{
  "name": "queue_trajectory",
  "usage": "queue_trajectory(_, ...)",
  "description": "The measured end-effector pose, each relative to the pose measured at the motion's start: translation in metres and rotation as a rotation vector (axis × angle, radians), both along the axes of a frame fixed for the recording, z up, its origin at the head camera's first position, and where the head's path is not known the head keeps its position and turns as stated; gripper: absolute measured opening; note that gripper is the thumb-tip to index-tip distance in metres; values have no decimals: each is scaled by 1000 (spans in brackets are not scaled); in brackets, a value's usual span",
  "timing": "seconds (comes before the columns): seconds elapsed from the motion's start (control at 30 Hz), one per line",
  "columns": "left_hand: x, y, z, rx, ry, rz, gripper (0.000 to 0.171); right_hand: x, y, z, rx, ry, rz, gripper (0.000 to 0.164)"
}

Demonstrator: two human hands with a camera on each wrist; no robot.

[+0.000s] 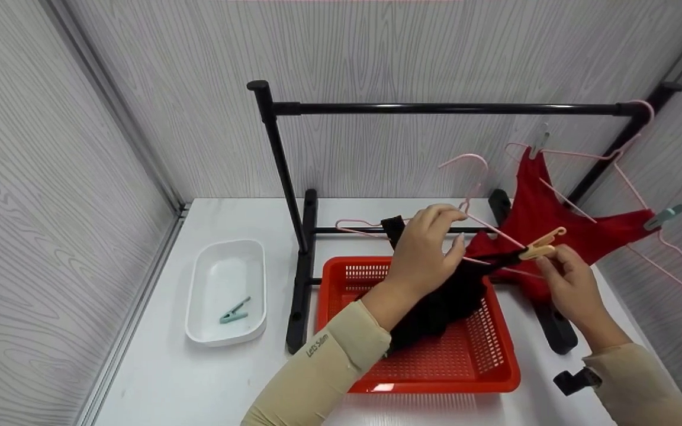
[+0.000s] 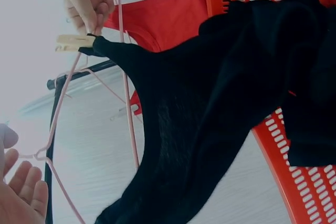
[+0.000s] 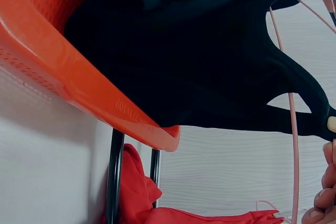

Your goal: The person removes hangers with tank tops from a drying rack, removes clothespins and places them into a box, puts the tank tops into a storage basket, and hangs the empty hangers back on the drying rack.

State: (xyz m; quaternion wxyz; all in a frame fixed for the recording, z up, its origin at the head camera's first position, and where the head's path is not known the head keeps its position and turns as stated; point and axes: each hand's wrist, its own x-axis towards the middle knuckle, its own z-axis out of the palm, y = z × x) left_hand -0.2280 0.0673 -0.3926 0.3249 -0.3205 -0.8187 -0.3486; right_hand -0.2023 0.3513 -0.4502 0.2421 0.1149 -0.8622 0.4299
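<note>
A black sleeveless garment [image 1: 444, 302] is partly in the red basket [image 1: 510, 378], its far strap drawn up over a pink hanger [image 1: 495, 229]. A yellow clothespin [image 1: 536, 251] is clipped at that strap's end. Right beside the clothespin, my right hand [image 1: 575, 284] pinches the strap tip between thumb and fingers. My left hand [image 1: 427, 248] is by the hanger's neck, fingers loosely bent and apart in the left wrist view. Its palm [image 2: 18, 198] faces the hanger there. Over the hanger's left side lies the other black strap [image 1: 393, 228], without a clothespin.
A black rack [image 1: 436, 109] stands behind the basket. At its right end hangs a red garment [image 1: 566, 231] on another pink hanger [image 1: 681, 260], held by green clothespins [image 1: 665, 216]. To the left is a white tray [image 1: 199, 331] with one green clothespin [image 1: 234, 313] inside.
</note>
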Motion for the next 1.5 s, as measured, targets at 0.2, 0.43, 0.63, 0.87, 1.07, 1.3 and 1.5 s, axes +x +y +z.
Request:
queue_trajectory(0.2, -2, 14, 0, -37, 2, -5, 30, 1, -7, 3, 9, 15, 9, 13)
queue_trajectory(0.43, -5, 28, 1, -97, 28, -4, 34, -2, -1, -4, 29, 5, 13, 14)
queue_trajectory(0.63, -6, 39, 3, -201, 48, -20, 36, 2, -8, 4, 32, 2, 11, 16)
queue_trajectory(0.87, -1, 53, 12, -380, 94, 15, 39, 14, -28, 25, 23, 25, 27, 8)
queue_trajectory(1.07, -2, 62, 15, -453, 88, 40, 43, 15, -31, 27, 40, 9, 19, 7)
queue_trajectory(1.3, -3, 72, 11, -510, 95, 50, 51, 16, -34, 27, 31, 22, 22, 7)
queue_trajectory(1.5, -3, 76, 8, -551, 57, 48, 57, 15, -35, 26, 25, 51, 42, 9)
